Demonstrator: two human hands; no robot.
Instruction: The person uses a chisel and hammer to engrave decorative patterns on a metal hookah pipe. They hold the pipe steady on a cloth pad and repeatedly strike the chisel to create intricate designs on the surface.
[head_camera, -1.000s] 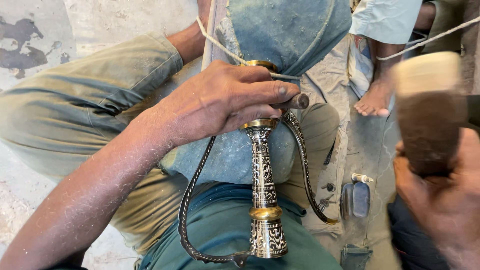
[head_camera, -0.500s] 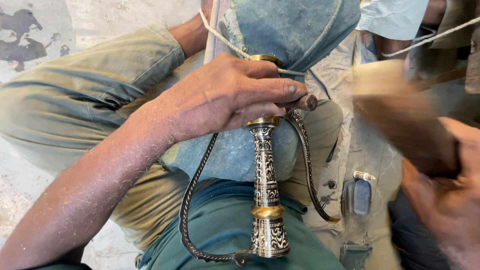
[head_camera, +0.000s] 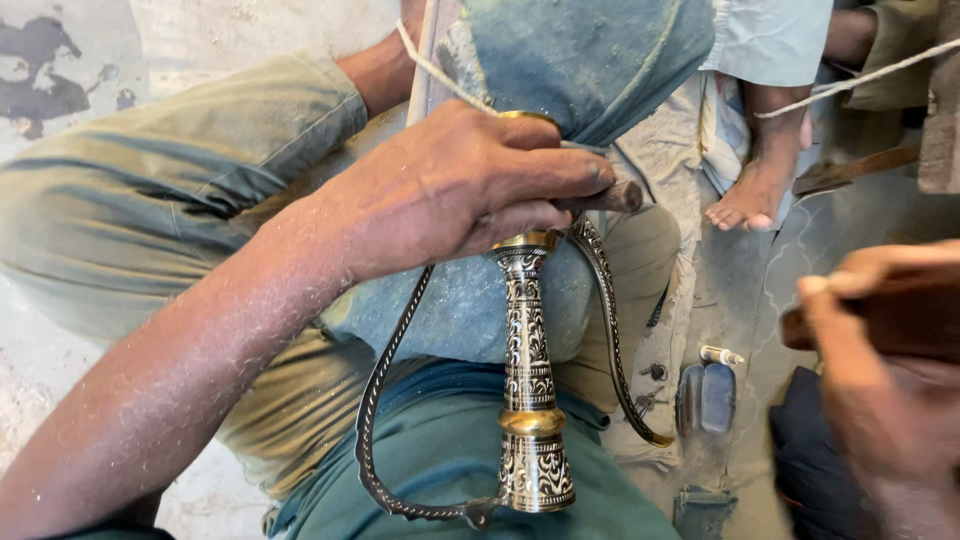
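My left hand (head_camera: 460, 185) grips the upper part of an ornate brass stem (head_camera: 530, 380) with black engraved patterns, and pins a small dark rod-like tool (head_camera: 610, 197) against it with the fingers. The stem lies along my lap over a dusty blue cloth pad (head_camera: 580, 60). Two curved, twisted metal handles (head_camera: 375, 430) arc out from the stem on either side. At the right edge my right hand (head_camera: 880, 400) is closed on a brown wooden mallet (head_camera: 890, 310), blurred, held apart from the stem.
A bare foot (head_camera: 750, 195) of another person rests on the dusty floor at upper right. A white cord (head_camera: 850, 80) stretches across the top right. Small metal bits (head_camera: 705, 395) lie on the floor beside my leg.
My right hand with the mallet has swung down and to the right, away from the stem. My left hand keeps its hold on the stem and rod.
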